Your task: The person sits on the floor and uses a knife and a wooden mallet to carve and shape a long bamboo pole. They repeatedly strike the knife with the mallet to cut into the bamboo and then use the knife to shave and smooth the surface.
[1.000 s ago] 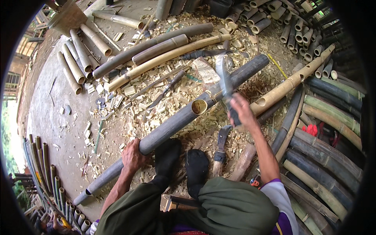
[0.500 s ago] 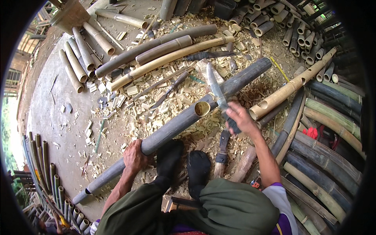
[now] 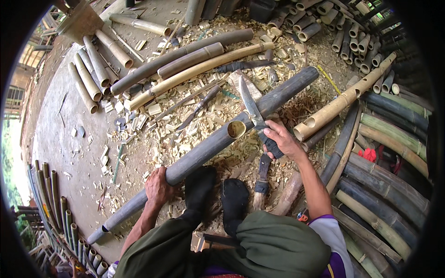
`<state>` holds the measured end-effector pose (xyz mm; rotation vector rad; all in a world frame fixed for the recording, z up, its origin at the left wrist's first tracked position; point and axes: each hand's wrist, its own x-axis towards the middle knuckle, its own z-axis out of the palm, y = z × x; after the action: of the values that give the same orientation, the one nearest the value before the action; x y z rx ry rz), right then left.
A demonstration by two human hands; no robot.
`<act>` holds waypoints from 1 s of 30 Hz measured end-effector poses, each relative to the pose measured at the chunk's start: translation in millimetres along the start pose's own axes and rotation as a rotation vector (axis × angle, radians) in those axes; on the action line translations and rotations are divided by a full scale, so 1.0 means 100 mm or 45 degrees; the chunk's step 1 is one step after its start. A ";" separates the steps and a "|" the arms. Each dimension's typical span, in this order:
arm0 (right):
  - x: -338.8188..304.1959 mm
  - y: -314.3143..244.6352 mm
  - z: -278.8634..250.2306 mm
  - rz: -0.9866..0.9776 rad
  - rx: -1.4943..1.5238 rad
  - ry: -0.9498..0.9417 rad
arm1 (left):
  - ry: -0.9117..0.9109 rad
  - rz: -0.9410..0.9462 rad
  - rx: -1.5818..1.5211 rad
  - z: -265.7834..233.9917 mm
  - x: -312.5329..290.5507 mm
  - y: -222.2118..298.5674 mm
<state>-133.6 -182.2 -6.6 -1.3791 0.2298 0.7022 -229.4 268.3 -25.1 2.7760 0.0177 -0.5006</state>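
Observation:
A long dark bamboo pole (image 3: 200, 159) slants from the lower left to the upper right across the view. It has an oval hole near its middle and a small notch near its lower left end. My left hand (image 3: 157, 186) is closed around the pole, below the hole. In my right hand (image 3: 281, 140) is a machete (image 3: 250, 104), gripped by its dark wrapped handle. Its worn blade points up and away, lying over or just above the pole beyond the hole; whether it touches cannot be told.
Pale wood chips (image 3: 204, 125) cover the floor around the pole. Beyond lie several cut bamboo lengths (image 3: 199, 65) and another knife (image 3: 199, 109). At right are a pale holed bamboo pole (image 3: 345, 102) and stacked bamboo (image 3: 384, 185). My feet (image 3: 235, 199) are close to the pole.
The machete, blurred at its handle before, now appears sharper, its blade tip slightly further left. My left hand keeps its place on the pole. The whole view has shifted a little.

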 end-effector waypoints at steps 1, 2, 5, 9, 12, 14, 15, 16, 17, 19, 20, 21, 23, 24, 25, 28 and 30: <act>-0.03 -0.17 0.00 0.083 -0.023 -0.026 | 0.005 0.010 -0.007 0.02 -0.01 -0.01; 0.08 -0.10 -0.11 -0.018 -0.087 0.019 | -0.001 0.003 -0.007 0.04 -0.01 -0.02; 0.09 -0.01 -0.14 -0.196 0.156 0.369 | -0.011 -0.009 0.017 0.00 -0.01 0.02; 0.07 -0.06 -0.10 0.014 -0.082 -0.063 | -0.002 -0.008 0.025 0.01 0.01 -0.01; 0.05 -0.04 -0.11 -0.215 0.299 0.303 | 0.002 -0.013 0.016 0.00 0.02 0.00; 0.04 0.04 -0.07 -0.108 -0.002 0.028 | -0.007 -0.013 -0.001 0.00 0.03 -0.01; 0.01 0.00 -0.01 0.026 -0.088 -0.149 | -0.020 -0.018 -0.019 0.01 0.02 -0.03; -0.02 -0.04 0.06 0.159 -0.173 -0.325 | -0.034 -0.021 -0.037 0.01 0.00 -0.07; -0.01 0.05 0.11 0.180 -0.138 -0.273 | -0.045 0.021 -0.091 -0.03 0.00 -0.13; -0.16 0.05 0.13 0.053 0.166 -0.111 | -0.070 0.112 -0.213 -0.14 0.03 -0.23; -0.26 0.05 0.15 -0.013 0.322 -0.025 | -0.154 0.030 -0.151 -0.22 -0.03 -0.27; -0.39 0.02 0.17 -0.078 0.442 0.052 | -0.237 -0.031 -0.089 -0.34 -0.11 -0.30; -0.52 0.00 0.23 -0.221 0.350 0.161 | -0.318 -0.127 -0.049 -0.23 -0.24 -0.59; -0.53 0.00 0.25 -0.289 0.278 0.211 | -0.316 -0.170 -0.062 -0.12 -0.20 -0.74; -0.54 0.03 0.26 -0.341 0.257 0.247 | -0.304 -0.105 -0.109 -0.21 -0.17 -0.58; -0.61 0.05 0.35 -0.470 0.144 0.432 | -0.300 0.000 -0.192 -0.29 0.03 -0.05; -0.59 0.03 0.37 -0.436 0.075 0.503 | -0.287 0.093 -0.105 -0.28 0.28 0.43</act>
<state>-190.2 -165.5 30.0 -1.4469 0.3129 0.1341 -190.6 235.0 3.6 2.6137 -0.1116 -0.7714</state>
